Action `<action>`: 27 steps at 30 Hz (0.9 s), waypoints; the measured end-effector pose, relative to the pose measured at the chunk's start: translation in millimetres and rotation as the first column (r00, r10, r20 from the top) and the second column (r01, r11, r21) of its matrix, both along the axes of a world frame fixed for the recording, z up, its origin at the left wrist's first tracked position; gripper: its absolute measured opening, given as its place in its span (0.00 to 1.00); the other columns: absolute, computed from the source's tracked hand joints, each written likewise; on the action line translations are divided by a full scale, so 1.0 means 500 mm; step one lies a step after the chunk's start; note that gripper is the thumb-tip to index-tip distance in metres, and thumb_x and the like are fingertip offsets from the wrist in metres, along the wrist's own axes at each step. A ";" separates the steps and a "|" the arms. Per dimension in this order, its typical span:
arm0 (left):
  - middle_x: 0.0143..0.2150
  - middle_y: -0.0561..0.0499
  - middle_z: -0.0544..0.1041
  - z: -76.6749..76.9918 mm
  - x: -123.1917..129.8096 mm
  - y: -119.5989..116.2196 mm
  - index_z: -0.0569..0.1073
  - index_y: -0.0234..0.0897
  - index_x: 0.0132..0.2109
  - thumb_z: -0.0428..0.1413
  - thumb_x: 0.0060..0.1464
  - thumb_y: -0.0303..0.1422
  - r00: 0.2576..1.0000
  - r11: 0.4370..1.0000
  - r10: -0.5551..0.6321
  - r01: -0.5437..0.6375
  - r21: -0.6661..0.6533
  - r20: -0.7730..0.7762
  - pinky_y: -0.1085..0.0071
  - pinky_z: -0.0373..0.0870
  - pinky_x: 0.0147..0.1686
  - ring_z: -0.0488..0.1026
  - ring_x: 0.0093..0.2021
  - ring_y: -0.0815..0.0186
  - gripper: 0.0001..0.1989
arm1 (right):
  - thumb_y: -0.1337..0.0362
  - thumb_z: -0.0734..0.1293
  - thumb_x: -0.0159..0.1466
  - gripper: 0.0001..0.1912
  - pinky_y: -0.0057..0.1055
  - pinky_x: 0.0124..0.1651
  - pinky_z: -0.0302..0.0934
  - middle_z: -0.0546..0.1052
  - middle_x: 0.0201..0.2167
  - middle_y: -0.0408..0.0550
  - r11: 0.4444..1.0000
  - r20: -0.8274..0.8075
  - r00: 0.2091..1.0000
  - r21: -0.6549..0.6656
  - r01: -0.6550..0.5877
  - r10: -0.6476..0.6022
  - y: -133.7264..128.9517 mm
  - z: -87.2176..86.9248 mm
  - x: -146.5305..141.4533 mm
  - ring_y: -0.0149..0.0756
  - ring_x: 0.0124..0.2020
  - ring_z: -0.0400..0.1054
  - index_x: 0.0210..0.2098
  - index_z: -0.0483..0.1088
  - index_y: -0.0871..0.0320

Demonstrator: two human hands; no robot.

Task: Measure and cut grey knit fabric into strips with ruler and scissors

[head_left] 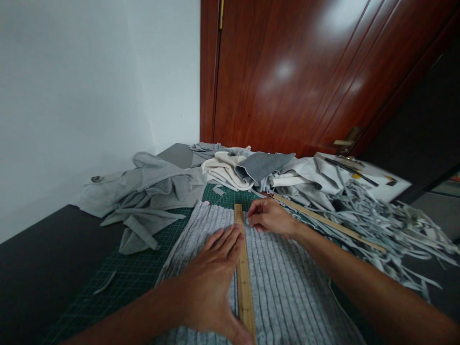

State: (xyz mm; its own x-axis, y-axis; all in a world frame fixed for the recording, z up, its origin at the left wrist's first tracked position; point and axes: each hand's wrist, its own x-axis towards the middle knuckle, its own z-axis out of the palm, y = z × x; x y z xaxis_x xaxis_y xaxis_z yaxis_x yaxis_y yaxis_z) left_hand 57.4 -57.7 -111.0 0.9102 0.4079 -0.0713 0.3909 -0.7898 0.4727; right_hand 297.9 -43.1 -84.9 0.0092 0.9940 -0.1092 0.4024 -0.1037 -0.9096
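A grey ribbed fabric (283,282) lies spread over a green cutting mat (108,278). Along its ribs rests a wooden ruler (245,273), pointing away from me. My left hand (213,275) is flat with fingers spread, on the fabric and against the ruler's left edge, its thumb at the near part of the ruler. At the far end of the fabric, just right of the ruler, my right hand (269,217) has its fingers curled and pinched; what lies between the fingertips is too small to make out.
Grey cloth pieces (168,182) lie at the left. Folded cream and grey fabrics (226,167) are heaped at the back. A second wooden ruler (330,223) and a tangle of cut strips (381,230) lie right. Behind stand a white wall and a brown door (287,72).
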 end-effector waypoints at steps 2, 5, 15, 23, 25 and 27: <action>0.79 0.36 0.29 -0.003 -0.002 0.001 0.36 0.29 0.78 0.58 0.35 0.75 1.000 1.000 -0.007 0.007 0.011 0.027 0.48 0.32 0.76 0.31 0.79 0.42 0.78 | 0.73 0.69 0.48 0.06 0.21 0.15 0.51 0.75 0.15 0.36 0.999 0.026 0.999 -0.032 -0.042 0.042 0.001 0.002 -0.006 0.26 0.13 0.62 0.24 0.71 0.57; 0.79 0.37 0.30 -0.014 -0.006 0.002 0.36 0.30 0.78 0.58 0.37 0.75 0.998 1.000 -0.015 0.013 0.027 0.063 0.49 0.30 0.76 0.31 0.79 0.43 0.77 | 0.75 0.69 0.48 0.06 0.21 0.15 0.51 0.74 0.14 0.35 0.993 0.068 0.993 -0.081 -0.087 0.093 -0.004 0.001 -0.017 0.25 0.13 0.62 0.22 0.71 0.57; 0.79 0.39 0.29 -0.019 -0.001 0.005 0.34 0.32 0.78 0.59 0.37 0.74 0.999 1.000 -0.018 0.016 0.027 0.047 0.45 0.34 0.76 0.33 0.78 0.40 0.77 | 0.67 0.73 0.67 0.08 0.24 0.24 0.64 0.76 0.22 0.36 0.997 0.293 0.955 -0.049 0.066 -0.049 0.041 -0.031 -0.016 0.28 0.20 0.70 0.31 0.73 0.60; 0.79 0.39 0.29 -0.020 -0.005 0.006 0.32 0.35 0.78 0.58 0.39 0.74 0.999 0.999 -0.016 0.015 0.031 0.042 0.46 0.34 0.76 0.33 0.78 0.40 0.76 | 0.66 0.71 0.70 0.05 0.26 0.26 0.68 0.78 0.28 0.39 0.996 0.355 0.934 -0.065 0.062 -0.035 0.044 -0.014 -0.009 0.30 0.24 0.72 0.37 0.75 0.61; 0.80 0.41 0.29 -0.028 -0.008 0.006 0.31 0.38 0.78 0.58 0.40 0.74 0.996 0.998 -0.027 0.022 0.053 0.089 0.46 0.34 0.76 0.33 0.78 0.39 0.75 | 0.73 0.72 0.65 0.09 0.22 0.21 0.61 0.74 0.19 0.35 0.998 0.345 0.939 -0.055 0.028 -0.007 0.034 -0.008 -0.016 0.28 0.18 0.68 0.30 0.72 0.59; 0.80 0.41 0.29 -0.032 -0.009 0.006 0.30 0.39 0.78 0.58 0.39 0.73 0.995 0.998 -0.025 0.019 0.063 0.095 0.46 0.35 0.76 0.34 0.78 0.38 0.75 | 0.76 0.71 0.61 0.12 0.22 0.19 0.57 0.71 0.15 0.33 0.999 0.342 0.940 -0.042 0.007 0.007 0.024 -0.003 -0.022 0.27 0.16 0.67 0.26 0.69 0.57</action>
State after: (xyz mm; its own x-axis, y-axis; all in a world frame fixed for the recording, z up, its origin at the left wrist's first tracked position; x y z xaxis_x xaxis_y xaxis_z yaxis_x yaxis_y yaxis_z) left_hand 53.1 -54.6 -127.1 0.9205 0.3886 0.0414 0.3284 -0.8267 0.4568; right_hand 286.7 -31.0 -86.4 0.0532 0.9886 -0.1411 0.6881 -0.1386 -0.7122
